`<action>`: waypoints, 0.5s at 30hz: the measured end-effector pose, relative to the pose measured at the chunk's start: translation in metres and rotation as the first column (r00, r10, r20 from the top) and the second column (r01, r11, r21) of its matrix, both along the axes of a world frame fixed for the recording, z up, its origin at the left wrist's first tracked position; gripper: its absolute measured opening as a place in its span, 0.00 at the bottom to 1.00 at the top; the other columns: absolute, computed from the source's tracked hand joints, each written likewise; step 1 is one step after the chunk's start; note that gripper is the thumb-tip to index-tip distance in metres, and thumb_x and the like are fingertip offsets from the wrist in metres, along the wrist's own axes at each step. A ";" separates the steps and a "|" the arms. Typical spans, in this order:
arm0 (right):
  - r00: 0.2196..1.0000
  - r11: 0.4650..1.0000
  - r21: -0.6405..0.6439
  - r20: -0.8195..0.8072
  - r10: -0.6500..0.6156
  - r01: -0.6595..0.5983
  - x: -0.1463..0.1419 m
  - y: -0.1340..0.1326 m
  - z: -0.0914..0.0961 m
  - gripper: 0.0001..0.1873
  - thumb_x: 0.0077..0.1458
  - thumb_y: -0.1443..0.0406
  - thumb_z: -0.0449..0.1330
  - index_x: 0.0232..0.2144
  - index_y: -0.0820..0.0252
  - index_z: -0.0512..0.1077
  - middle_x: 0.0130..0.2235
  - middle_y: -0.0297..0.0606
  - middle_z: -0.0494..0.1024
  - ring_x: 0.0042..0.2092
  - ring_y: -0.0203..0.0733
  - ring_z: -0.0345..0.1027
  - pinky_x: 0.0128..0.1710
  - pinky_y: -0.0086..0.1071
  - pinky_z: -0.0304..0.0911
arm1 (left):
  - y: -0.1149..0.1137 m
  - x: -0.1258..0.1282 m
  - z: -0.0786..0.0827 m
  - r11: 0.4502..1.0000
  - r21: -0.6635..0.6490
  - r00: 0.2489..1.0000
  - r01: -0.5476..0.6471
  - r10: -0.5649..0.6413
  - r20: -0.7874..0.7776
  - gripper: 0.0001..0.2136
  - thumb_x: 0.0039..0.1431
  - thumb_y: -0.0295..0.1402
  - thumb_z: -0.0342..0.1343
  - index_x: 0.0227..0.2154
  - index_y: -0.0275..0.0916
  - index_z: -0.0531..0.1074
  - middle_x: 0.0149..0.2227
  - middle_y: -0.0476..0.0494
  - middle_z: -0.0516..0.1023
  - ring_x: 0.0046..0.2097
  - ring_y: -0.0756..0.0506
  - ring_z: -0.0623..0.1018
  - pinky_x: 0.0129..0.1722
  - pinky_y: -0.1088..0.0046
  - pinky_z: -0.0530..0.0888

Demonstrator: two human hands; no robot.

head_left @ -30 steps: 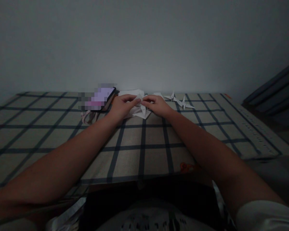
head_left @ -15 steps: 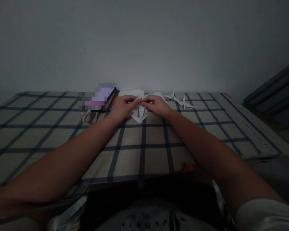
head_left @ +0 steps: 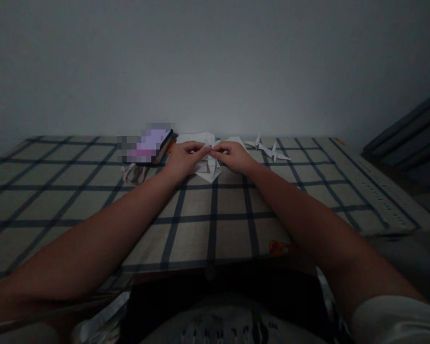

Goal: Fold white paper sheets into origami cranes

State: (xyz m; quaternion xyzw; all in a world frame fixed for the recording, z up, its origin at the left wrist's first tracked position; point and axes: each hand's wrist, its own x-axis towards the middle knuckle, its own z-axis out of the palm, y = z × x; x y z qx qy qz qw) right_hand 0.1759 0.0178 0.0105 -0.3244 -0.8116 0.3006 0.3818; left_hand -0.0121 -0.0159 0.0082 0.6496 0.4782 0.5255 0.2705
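Between my two hands is a piece of folded white paper [head_left: 212, 167], its layers creased and pointed toward me. My left hand [head_left: 187, 156] pinches it from the left, thumb and fingertips meeting near its top. From the right, my right hand [head_left: 232, 155] pinches the same paper, and the two thumb tips almost touch. The fingers hide part of the folds. More white paper [head_left: 197, 137] lies flat just behind my hands. To the right sit two folded paper cranes, one [head_left: 258, 143] nearer the wall and the other [head_left: 275, 154] closer to me.
A phone [head_left: 148, 143], partly pixelated, leans at the left on something pinkish with a strap [head_left: 132, 173]. A checked cloth [head_left: 229, 229] covers the table, which meets a plain wall [head_left: 215, 67]. Dark ridged panels [head_left: 412, 134] stand at the right.
Both hands stay in nearly the same place, still pinching the paper. The paper's lower folds have shifted very slightly to the right.
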 end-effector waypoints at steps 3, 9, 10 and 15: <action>1.000 1.000 0.016 0.009 0.007 -0.007 0.000 -0.002 0.001 0.12 0.57 0.59 0.60 0.33 0.62 0.78 0.37 0.40 0.81 0.41 0.40 0.71 0.43 0.34 0.63 | -0.001 0.000 0.001 1.000 0.015 0.999 0.000 0.001 -0.036 0.17 0.51 0.48 0.65 0.32 0.38 0.82 0.35 0.42 0.83 0.37 0.44 0.78 0.39 0.69 0.73; 1.000 1.000 0.026 0.027 0.006 -0.007 0.000 -0.002 0.002 0.12 0.57 0.59 0.60 0.34 0.62 0.78 0.37 0.39 0.80 0.40 0.39 0.70 0.42 0.33 0.62 | 0.000 0.000 0.000 0.999 0.023 0.999 -0.024 0.025 -0.046 0.17 0.51 0.49 0.64 0.31 0.38 0.81 0.34 0.42 0.83 0.37 0.44 0.78 0.38 0.70 0.73; 1.000 1.000 0.021 0.029 0.005 -0.006 0.000 -0.002 0.002 0.12 0.57 0.59 0.60 0.34 0.62 0.78 0.37 0.39 0.80 0.40 0.39 0.69 0.42 0.33 0.62 | 0.001 0.000 -0.001 1.000 0.022 0.999 -0.021 0.022 -0.047 0.17 0.51 0.48 0.64 0.31 0.38 0.80 0.34 0.42 0.83 0.37 0.44 0.78 0.38 0.70 0.73; 0.999 1.000 0.025 0.031 0.017 -0.017 0.000 -0.004 0.004 0.11 0.57 0.59 0.60 0.32 0.61 0.78 0.36 0.39 0.80 0.39 0.40 0.69 0.41 0.34 0.62 | 0.002 -0.002 -0.002 0.999 0.037 0.998 -0.032 0.034 -0.053 0.17 0.52 0.48 0.63 0.29 0.37 0.80 0.32 0.43 0.81 0.34 0.46 0.77 0.35 0.71 0.71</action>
